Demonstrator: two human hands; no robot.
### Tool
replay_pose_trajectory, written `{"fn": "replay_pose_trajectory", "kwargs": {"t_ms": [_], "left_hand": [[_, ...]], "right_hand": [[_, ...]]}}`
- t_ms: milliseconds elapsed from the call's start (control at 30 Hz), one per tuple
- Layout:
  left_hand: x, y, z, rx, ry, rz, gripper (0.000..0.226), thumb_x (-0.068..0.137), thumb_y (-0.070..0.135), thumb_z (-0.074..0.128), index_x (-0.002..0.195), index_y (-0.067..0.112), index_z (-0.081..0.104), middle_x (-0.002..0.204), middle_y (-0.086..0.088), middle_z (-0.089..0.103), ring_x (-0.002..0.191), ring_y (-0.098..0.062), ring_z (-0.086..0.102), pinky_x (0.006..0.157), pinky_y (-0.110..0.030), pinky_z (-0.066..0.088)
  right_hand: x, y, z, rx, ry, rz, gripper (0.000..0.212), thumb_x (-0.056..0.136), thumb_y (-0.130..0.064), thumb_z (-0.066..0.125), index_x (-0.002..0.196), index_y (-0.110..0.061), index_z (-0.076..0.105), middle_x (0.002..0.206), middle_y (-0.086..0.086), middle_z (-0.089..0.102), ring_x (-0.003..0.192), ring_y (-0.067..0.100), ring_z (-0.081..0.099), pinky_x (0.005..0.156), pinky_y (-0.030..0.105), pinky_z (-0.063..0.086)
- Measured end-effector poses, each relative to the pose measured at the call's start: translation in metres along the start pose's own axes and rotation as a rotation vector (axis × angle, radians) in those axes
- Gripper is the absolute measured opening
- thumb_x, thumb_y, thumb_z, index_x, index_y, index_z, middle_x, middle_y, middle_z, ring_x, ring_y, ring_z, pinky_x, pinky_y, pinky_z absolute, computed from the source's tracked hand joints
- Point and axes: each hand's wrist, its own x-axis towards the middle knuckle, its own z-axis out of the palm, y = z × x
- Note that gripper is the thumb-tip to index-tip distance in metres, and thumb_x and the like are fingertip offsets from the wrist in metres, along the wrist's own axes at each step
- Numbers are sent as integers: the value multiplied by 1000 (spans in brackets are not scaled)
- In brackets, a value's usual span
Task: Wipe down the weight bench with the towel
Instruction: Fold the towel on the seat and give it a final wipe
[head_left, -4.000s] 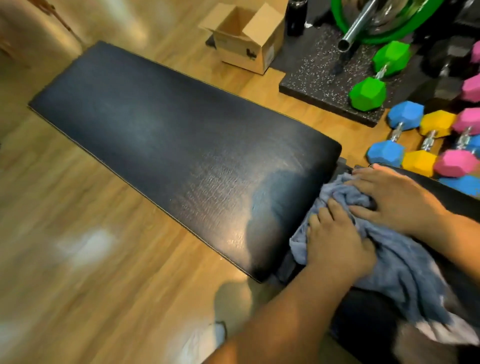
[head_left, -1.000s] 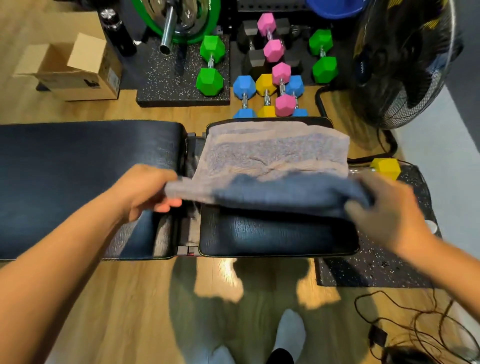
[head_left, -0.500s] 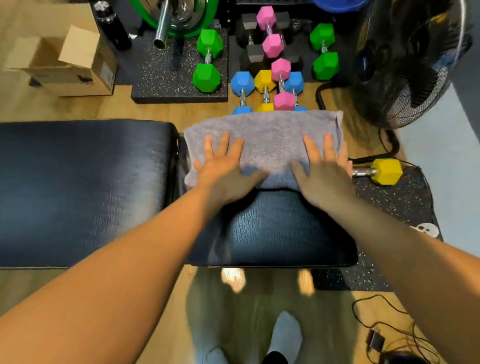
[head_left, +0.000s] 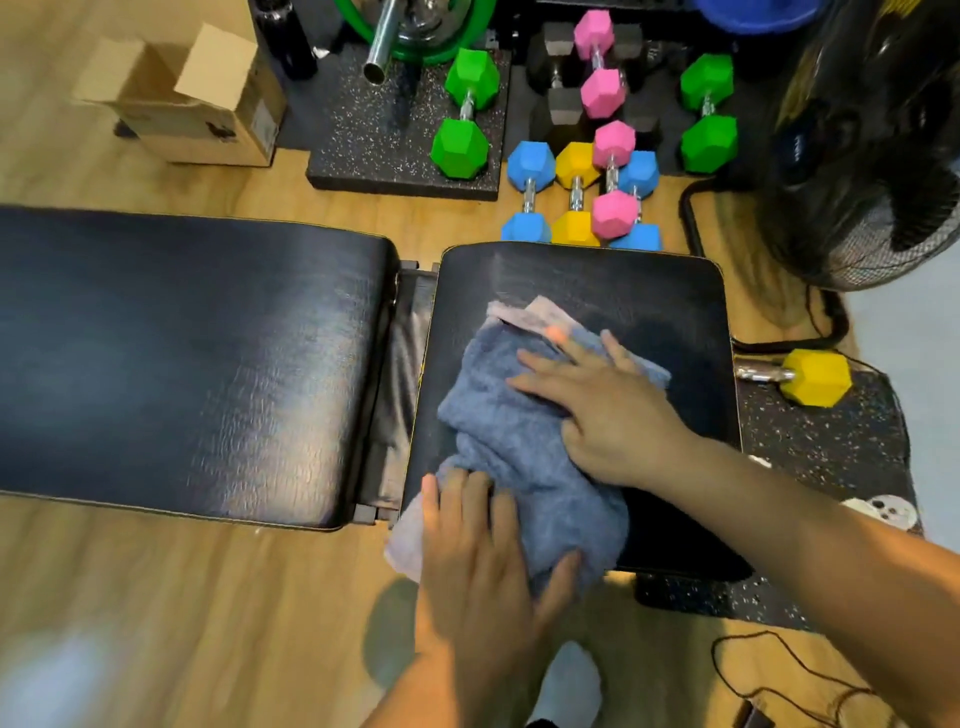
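A crumpled blue-grey terry towel (head_left: 519, 452) lies on the short seat pad (head_left: 649, 291) of the black padded weight bench, running from the pad's middle down to its near left corner, where a paler fold hangs over the edge. The left hand (head_left: 478, 561) lies on the towel's near end, its grip apart: fingers straight and flat on the cloth, thumb spread to the side. The right hand (head_left: 608, 415) presses the towel's far part, its grip also apart, fingers spread, palm down.

To the left, across a narrow gap with the bench's hinge hardware (head_left: 400, 374), stretches the long black back pad (head_left: 182, 364), with nothing on it.

Just beyond the seat pad's far edge, a cluster of blue, yellow and pink hex dumbbells (head_left: 576, 192) sits on the wooden floor (head_left: 156, 597). A green hex dumbbell (head_left: 465, 117) rests on a black speckled rubber mat (head_left: 374, 140), beside a steel barbell end (head_left: 382, 47). An open cardboard box (head_left: 208, 114) stands far left. A large black floor fan (head_left: 872, 156) fills the far right corner. A single yellow hex dumbbell (head_left: 810, 376) lies just beside the seat pad's right edge. A thin dark cable (head_left: 779, 670) loops on the floor near right.
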Motion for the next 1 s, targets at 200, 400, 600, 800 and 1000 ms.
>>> {"fn": "replay_pose_trajectory", "kwargs": {"t_ms": [200, 400, 600, 800, 1000], "left_hand": [[42, 9, 13, -30, 23, -232, 94, 77, 59, 41, 145, -4, 27, 154, -27, 18, 145, -41, 9, 114, -57, 15], [128, -17, 5, -56, -1, -397, 98, 77, 66, 25, 149, 2, 14, 157, -23, 12, 144, -39, 11, 116, -52, 13], [70, 8, 11, -75, 45, -502, 94, 78, 63, 40, 146, 0, 27, 152, -23, 29, 140, -39, 27, 111, -54, 26], [28, 22, 15, 105, -201, -302, 98, 63, 65, 51, 133, -3, 45, 147, -33, 29, 140, -51, 17, 106, -65, 24], [148, 15, 6, 134, -130, -27, 88, 78, 61, 29, 150, 12, 22, 158, -19, 13, 145, -41, 5, 115, -57, 7]], "right_hand": [[53, -16, 9, -174, 34, -68, 58, 91, -56, 15, 147, -44, 23, 161, -7, 11, 149, 27, -4, 114, 63, -1], [154, 7, -21, -195, -24, -11, 47, 98, -53, 18, 143, -49, 30, 161, -11, 13, 149, 25, 0, 115, 59, -1], [104, -30, 2, -199, 81, -127, 35, 91, -55, 33, 117, -50, 56, 153, -10, 33, 146, 30, 14, 112, 56, 5], [6, -20, 30, -71, 124, -104, 62, 78, -67, 42, 135, -43, 48, 151, -5, 40, 145, 28, 24, 113, 59, 16], [72, 51, -9, -126, 226, 271, 67, 84, -65, 28, 147, -41, 25, 159, -3, 21, 147, 27, 9, 117, 52, 6]]}}
